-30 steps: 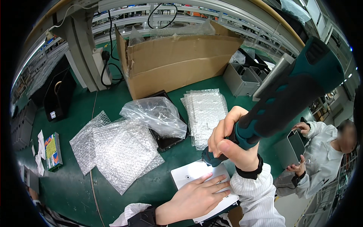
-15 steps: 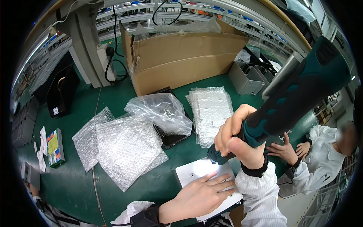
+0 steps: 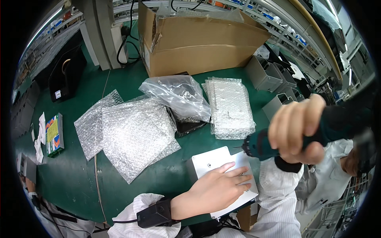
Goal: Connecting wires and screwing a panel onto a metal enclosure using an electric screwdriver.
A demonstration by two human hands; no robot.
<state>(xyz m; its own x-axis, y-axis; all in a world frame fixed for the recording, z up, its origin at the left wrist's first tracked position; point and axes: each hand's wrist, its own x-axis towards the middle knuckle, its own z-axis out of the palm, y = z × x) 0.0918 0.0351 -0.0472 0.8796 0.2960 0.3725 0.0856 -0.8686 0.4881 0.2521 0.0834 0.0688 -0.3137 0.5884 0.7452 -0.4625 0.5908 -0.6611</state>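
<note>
My right hand (image 3: pixel 295 131) is wrapped round a dark green and black power screwdriver (image 3: pixel 262 144). The tool lies nearly level, its thin bit pointing left above the far right corner of a white metal panel (image 3: pixel 204 157). Flat on that panel rests my left hand (image 3: pixel 220 186), fingers spread, holding nothing. A small round hole or fastener shows near the panel's far left side. Beyond the panel are a stack of bubble-wrapped flat pieces (image 3: pixel 230 107) and a clear plastic bag (image 3: pixel 178 93) of small dark parts over a black tray (image 3: pixel 190 127).
Bubble-wrap sheets (image 3: pixel 135 135) cover the middle left. A large cardboard box (image 3: pixel 206 47) stands at the back, grey bins (image 3: pixel 264 75) to its right. A colourful small box (image 3: pixel 54 135) and a black bin (image 3: pixel 67 73) sit at left. Another person (image 3: pixel 325 174) is at the right.
My right hand has moved right and lifted the screwdriver off the panel, tilting it level. The bright light on the panel is gone. My left hand stays flat; the whole view has shifted slightly.
</note>
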